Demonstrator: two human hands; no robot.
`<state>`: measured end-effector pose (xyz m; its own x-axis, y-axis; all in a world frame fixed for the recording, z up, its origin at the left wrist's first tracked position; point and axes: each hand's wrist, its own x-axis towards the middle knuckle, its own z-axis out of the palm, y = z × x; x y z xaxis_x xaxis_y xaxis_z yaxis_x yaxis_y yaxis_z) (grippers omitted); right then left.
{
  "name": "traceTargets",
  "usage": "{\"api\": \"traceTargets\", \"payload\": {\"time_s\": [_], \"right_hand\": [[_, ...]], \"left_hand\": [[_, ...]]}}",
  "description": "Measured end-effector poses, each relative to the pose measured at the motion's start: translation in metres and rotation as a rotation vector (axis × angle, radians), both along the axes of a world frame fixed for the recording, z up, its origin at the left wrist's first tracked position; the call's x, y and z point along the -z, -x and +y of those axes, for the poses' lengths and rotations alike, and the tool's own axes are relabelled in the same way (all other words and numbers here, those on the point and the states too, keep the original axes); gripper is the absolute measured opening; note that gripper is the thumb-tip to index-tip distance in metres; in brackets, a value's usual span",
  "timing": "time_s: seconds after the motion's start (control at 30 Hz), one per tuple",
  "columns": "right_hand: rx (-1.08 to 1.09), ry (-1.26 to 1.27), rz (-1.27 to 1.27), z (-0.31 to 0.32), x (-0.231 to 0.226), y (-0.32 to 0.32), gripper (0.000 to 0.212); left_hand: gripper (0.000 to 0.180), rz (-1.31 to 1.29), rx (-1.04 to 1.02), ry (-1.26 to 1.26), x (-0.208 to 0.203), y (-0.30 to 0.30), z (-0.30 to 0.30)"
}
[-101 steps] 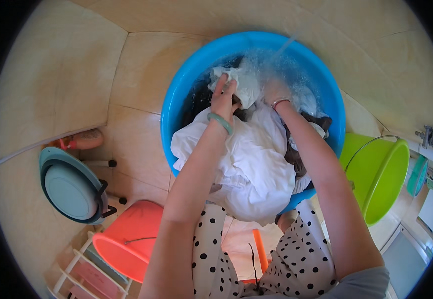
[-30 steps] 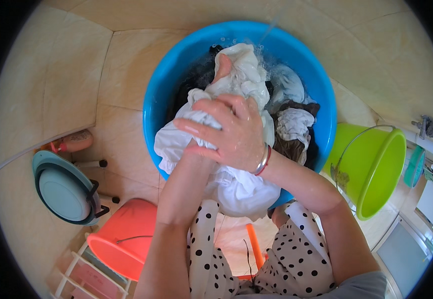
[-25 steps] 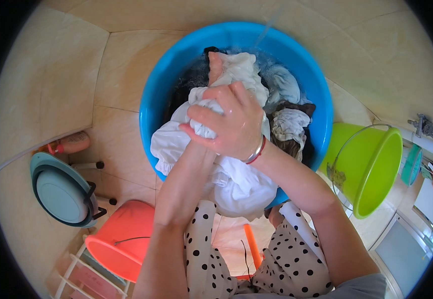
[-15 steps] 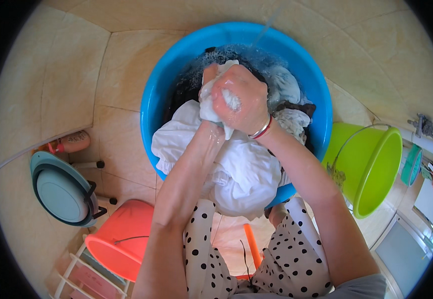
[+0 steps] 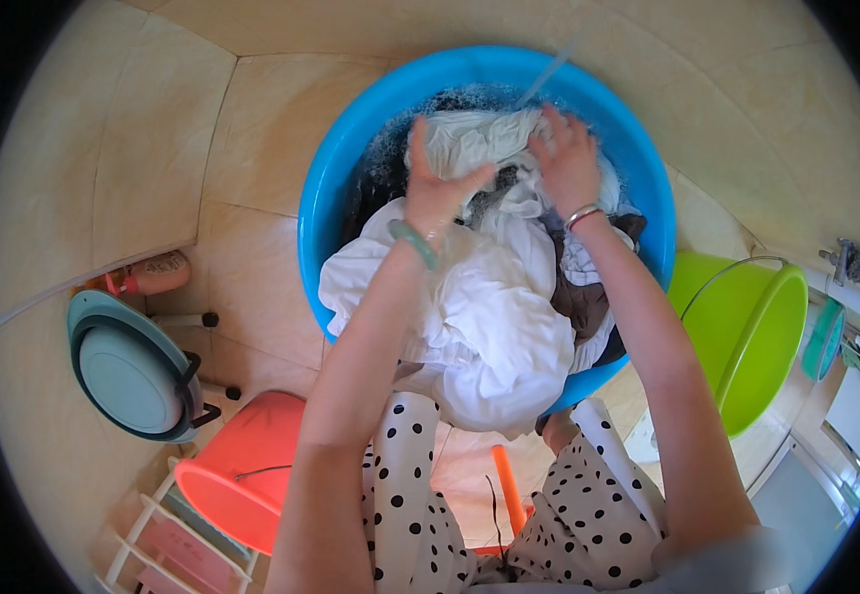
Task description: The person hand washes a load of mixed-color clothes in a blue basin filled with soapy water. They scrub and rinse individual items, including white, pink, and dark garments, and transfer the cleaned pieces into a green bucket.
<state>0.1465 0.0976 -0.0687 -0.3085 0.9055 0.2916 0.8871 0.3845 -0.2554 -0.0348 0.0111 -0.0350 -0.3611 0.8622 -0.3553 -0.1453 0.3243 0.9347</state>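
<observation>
Left hand (image 5: 438,196): fingers spread, thumb well out, against left end of wet white cloth (image 5: 474,141). Right hand (image 5: 566,166): fingers blurred, splayed loosely over its right end. Cloth lies in far part of blue tub (image 5: 312,223), beside water stream (image 5: 551,73).

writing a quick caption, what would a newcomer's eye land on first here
The big blue tub at upper centre, with white cloth bulging over its near rim. Toward its far side, the left hand and right hand spread at wet cloth, near a thin water stream. Then the green bucket at right and red bucket at lower left.
</observation>
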Motion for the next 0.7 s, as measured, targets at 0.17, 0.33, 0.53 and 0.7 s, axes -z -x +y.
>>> {"api": "traceTargets", "payload": {"time_s": [0.17, 0.33, 0.53, 0.7], "right_hand": [[-0.221, 0.162, -0.396, -0.022, 0.014, 0.004, 0.042], [-0.055, 0.576, -0.411, 0.008, 0.016, 0.02, 0.025], [-0.184, 0.317, 0.538, -0.038, -0.066, 0.038, 0.019], [-0.624, 0.105, 0.41, -0.105, -0.138, 0.048, 0.029]], "left_hand": [[0.063, 0.63, 0.359, 0.277, 0.018, -0.001, 0.017], [0.051, 0.032, 0.279, 0.686, 0.038, 0.028, 0.055], [0.052, -0.865, -0.027, 0.106, 0.032, 0.004, 0.02], [0.049, -1.238, 0.081, -0.052, -0.006, 0.001, 0.014]]}}
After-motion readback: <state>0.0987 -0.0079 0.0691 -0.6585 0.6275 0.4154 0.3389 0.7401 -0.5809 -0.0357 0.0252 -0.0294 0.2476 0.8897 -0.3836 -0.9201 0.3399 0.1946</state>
